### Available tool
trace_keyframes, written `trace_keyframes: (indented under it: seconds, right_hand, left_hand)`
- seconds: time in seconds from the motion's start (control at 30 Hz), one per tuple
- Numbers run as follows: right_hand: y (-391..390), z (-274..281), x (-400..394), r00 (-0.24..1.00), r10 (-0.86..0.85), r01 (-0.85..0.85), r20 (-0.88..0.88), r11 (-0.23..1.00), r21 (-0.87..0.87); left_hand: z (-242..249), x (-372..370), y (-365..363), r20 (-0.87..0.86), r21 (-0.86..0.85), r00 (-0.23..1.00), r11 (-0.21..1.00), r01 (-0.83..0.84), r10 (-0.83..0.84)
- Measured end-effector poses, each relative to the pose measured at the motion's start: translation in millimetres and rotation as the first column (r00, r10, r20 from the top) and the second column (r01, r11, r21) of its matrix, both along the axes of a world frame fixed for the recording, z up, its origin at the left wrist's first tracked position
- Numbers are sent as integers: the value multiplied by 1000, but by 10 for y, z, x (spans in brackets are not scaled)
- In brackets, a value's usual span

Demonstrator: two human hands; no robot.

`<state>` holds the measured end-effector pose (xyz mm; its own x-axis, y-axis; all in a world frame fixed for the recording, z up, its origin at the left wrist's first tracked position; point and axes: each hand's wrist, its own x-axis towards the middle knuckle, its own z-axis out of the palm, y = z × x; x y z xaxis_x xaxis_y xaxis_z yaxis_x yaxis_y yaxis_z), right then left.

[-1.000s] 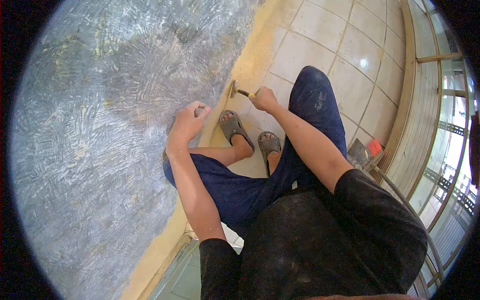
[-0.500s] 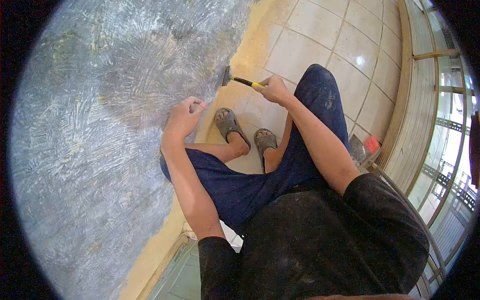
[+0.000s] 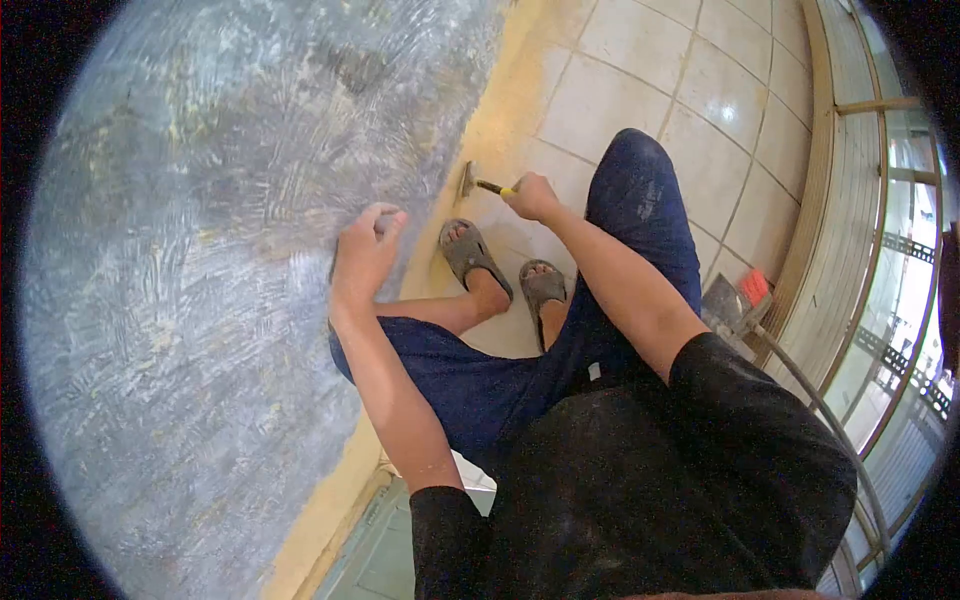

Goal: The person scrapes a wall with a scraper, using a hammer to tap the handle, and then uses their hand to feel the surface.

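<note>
My right hand [image 3: 533, 197] is closed round the yellow and black handle of a scraper [image 3: 484, 184]. The scraper's flat head is over the yellow strip [image 3: 487, 118] beside the blue-grey textured wall surface [image 3: 240, 260]. In front of that surface is my left hand [image 3: 368, 250], its fingers curled round a small grey thing that I cannot make out. Below the scraper are my feet in grey sandals [image 3: 474, 254].
White floor tiles [image 3: 635, 45] extend behind the right knee. A grey object with a red patch [image 3: 753, 288] lies beside a curved metal bar [image 3: 805, 385] at the right. Beyond are a window frame [image 3: 865, 106] and a pale green panel [image 3: 385, 545] at the bottom.
My right hand and the scraper have moved down and slightly off the textured surface, onto the yellow strip. My left hand has turned a little, and the camera view has shifted slightly.
</note>
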<state>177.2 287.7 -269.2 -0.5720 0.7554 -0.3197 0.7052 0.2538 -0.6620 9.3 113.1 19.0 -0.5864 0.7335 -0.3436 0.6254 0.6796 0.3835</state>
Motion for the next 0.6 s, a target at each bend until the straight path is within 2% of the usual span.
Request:
trace_keyframes:
  seconds: [0.07, 0.13, 0.23, 0.3, 0.37, 0.47, 0.6]
  right_hand:
    - [-61, 199, 4, 987, 73, -62, 146, 995, -78]
    - [19, 441, 41, 984, 44, -31, 170, 996, -78]
    - [122, 803, 252, 988, 81, -55, 132, 981, -187]
    - [180, 951, 370, 1000, -8, 12, 20, 981, -194]
    - [219, 1168, 435, 1000, -21, 22, 8, 973, -230]
    - [212, 1213, 478, 999, -45, 40, -12, 956, -289]
    - [248, 1158, 478, 999, -48, 37, -26, 945, -324]
  left_hand:
    - [-162, -66, -79, 98, 106, 994, 993, -60, 50]
    - [-142, -137, -59, 109, 99, 994, 994, -35, 24]
    - [-93, -92, -106, 128, 49, 992, 998, -27, 21]
    - [-53, -85, -103, 118, 30, 993, 999, -24, 20]
    - [-49, -76, -94, 38, 26, 999, 1000, -4, 3]
    - [-38, -55, -44, 92, 45, 994, 997, -61, 57]
    - [22, -11, 6, 66, 4, 996, 998, -63, 62]
